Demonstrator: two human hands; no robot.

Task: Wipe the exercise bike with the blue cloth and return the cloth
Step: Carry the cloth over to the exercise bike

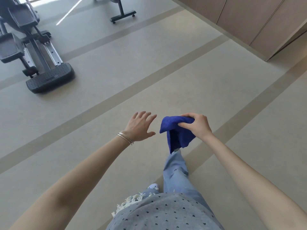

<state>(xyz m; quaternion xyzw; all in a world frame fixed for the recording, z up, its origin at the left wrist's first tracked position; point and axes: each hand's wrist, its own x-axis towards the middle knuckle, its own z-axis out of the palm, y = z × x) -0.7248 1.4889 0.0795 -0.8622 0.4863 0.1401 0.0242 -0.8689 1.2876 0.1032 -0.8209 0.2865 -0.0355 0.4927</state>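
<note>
We pinch the soft, light blue cloth [177, 132] at its bunched top in our right hand [196, 126], its folds hanging limp, while just beside the cloth our left hand [140, 126] hovers empty with fingers spread.

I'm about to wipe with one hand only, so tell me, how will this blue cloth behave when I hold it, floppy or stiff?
Probably floppy: the blue cloth bunches under the right hand and its free part hangs down in folds. Likely light, since a pinch at the top carries it all. The left hand is open beside it, not touching; bunching it into a pad may help the wiping.
</note>
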